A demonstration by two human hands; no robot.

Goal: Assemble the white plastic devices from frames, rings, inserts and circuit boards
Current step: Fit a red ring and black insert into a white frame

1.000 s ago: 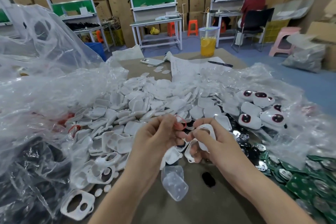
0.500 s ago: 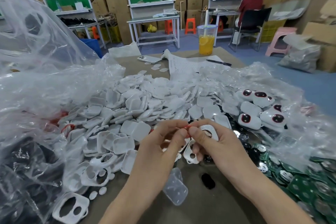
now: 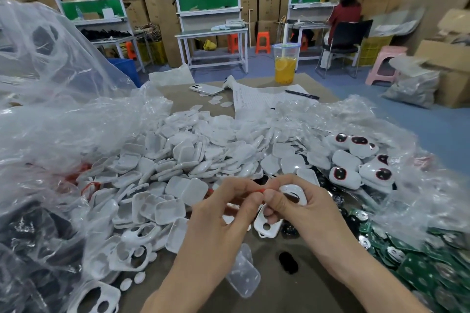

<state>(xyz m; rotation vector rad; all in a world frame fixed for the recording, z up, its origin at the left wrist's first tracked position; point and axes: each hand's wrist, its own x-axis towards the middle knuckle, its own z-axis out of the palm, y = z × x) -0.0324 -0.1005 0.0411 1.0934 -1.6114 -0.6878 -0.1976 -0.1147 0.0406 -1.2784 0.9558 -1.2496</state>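
Ring-fitting step, both hands meeting just above the brown table point(image 3: 279, 295).
The thin red ring point(image 3: 255, 190) looks meant for the oval opening of the white plastic frame point(image 3: 292, 189). The person would do well to keep it untwisted, start it at one end of the opening and press it round bit by bit so it seats evenly. The left hand point(image 3: 221, 213) has thumb and forefinger closed in a pinch on the ring, its other fingers curled. The right hand point(image 3: 302, 208) pinches the ring's other end while its remaining fingers wrap the frame, held low in front of the heap of white plastic shells point(image 3: 193, 160).
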